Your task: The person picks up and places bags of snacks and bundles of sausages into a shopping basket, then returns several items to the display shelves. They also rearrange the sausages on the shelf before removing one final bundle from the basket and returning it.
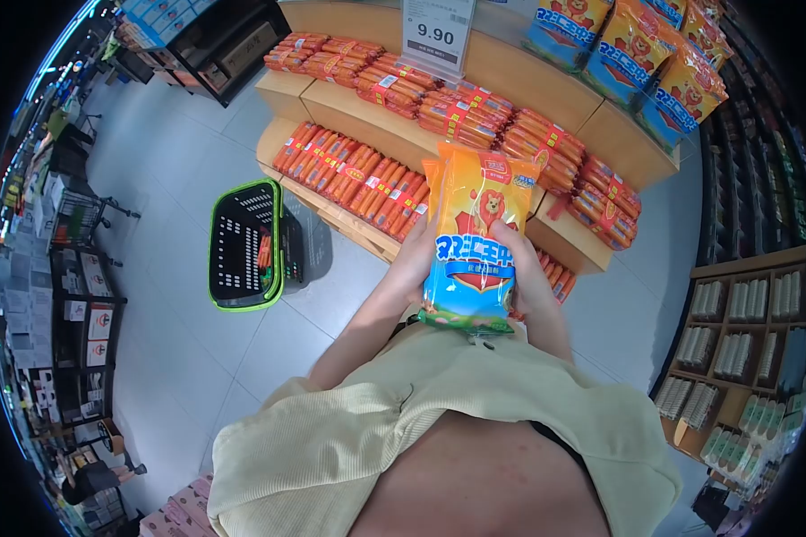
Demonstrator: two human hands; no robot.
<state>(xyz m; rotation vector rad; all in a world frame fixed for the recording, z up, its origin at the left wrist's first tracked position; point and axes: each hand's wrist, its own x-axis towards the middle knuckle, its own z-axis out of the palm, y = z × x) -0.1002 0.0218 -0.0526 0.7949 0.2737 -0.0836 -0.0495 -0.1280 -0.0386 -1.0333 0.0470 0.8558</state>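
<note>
Left hand and right hand are closed on the two long sides of one bag, and I can see the right thumb lying over its printed front. From my remote seat, the bag is at the middle of the view, just in front of the clothing. Its long axis runs from the clothing out toward the shelf, with the lion print near the far end. An orange edge shows behind its far left corner; I cannot tell whether that is a second bag.

What matters most to me sideways is the basket: it sits on the floor, to the left of the bag and well apart from it. The left hand is the nearer one to that basket, and it lies between the two, along with the basket's shadow. I make out a few red sausages inside.

Beyond the bag, the stepped shelf carries rows of sausage packs, the closest lying just past its left side. The price sign stands farther beyond, and similar upright bags are beyond and to the right of the held one.
</note>
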